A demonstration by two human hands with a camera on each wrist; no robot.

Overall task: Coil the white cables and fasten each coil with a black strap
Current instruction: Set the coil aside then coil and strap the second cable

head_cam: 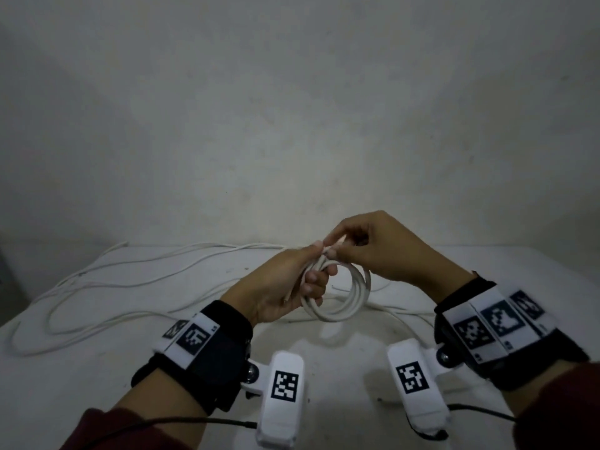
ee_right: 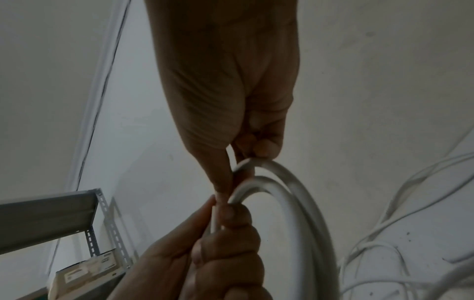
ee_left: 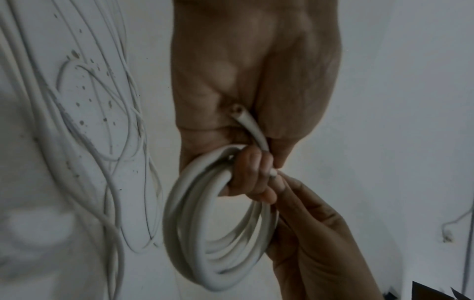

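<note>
In left hand (head_cam: 279,287) (raised): cable coil (head_cam: 337,297)

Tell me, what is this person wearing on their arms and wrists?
Dark red sleeves. Each wrist has a black wristband bearing white plates with black square-code markers. A white camera housing clips to each band, with thin black cables trailing back. Both hands are bare.

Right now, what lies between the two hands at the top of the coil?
Only the white cable's end: the right hand pinches it beside the left hand, which holds the coil. The left wrist view shows it best.
</note>
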